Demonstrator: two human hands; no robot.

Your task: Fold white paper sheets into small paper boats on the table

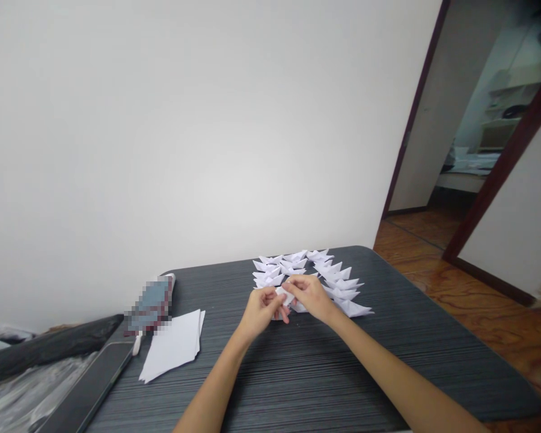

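Note:
Between my two hands is a small folded piece of white paper (285,296), held above the dark table. My left hand (265,308) pinches its left side, thumb on top and the lower fingers curled beneath. On the other side, my right hand (310,294) grips it with thumb and fingers. Parts of the paper are covered by my fingers, so its full shape is hidden. Just behind and to the right of my hands, several white paper boats (338,273) sit in rows on the table, some hidden by my hands.
A stack of white paper sheets (174,346) lies on the dark wood-grain table (333,373) at the left. Behind it is a partly pixelated object (151,304). A long black item (90,388) lies along the left edge. A white wall (198,132) stands behind; a doorway opens at right.

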